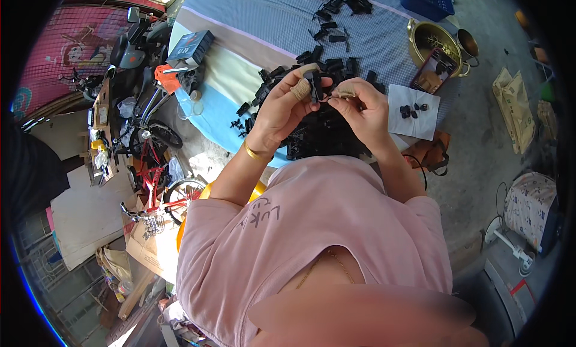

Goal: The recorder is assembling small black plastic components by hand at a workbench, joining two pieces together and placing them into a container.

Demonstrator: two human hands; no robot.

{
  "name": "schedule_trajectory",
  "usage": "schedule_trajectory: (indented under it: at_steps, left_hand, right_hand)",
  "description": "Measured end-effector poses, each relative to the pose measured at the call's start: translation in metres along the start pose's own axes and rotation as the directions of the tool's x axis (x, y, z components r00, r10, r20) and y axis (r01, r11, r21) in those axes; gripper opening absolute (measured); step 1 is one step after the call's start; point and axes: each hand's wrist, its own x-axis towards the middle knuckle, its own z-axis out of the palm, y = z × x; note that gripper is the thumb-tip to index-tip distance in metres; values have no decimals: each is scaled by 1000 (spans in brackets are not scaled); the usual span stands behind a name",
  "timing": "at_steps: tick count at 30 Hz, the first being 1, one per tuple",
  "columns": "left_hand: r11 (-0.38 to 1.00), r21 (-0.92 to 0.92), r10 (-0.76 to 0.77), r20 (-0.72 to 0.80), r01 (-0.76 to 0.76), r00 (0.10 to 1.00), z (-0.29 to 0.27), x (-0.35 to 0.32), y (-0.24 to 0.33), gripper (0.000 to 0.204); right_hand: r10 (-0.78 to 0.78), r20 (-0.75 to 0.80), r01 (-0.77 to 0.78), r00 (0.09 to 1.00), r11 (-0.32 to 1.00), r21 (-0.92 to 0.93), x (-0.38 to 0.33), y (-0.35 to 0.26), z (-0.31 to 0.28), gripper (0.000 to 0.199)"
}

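Observation:
My left hand [282,107] is closed around a small black plastic part [313,86], held upright between thumb and fingers above the table. Close beside it, my right hand [367,113] pinches at the part's lower end; what sits between those fingertips is too small to name. Tan wraps cover a digit on each hand. Under and around both hands lies a large heap of similar black parts [324,137], partly hidden by my hands and body. More loose black parts [324,28] are scattered farther back on the cloth-covered table [240,23].
Right of my hands, a white sheet [414,128] bears several small dark pieces. A phone [423,83] leans on a gold-coloured pot [415,47]; a blue basket [427,5] stands behind. A box [191,49] and clear cup [185,109] are at the left edge, with bicycles [157,179] beyond.

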Motion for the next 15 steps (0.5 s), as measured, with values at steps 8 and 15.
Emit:
schedule_trajectory:
  at_steps: [8,15]
  left_hand:
    - [938,346,0,3,-1,1000,10,-10,-6,33]
    - [786,590,130,139,-188,982,9,-14,-15,41]
  right_hand:
    - [94,71,-105,993,977,183,2,-17,1,13]
    - [334,89,-346,938,918,196,-3,-6,7,12]
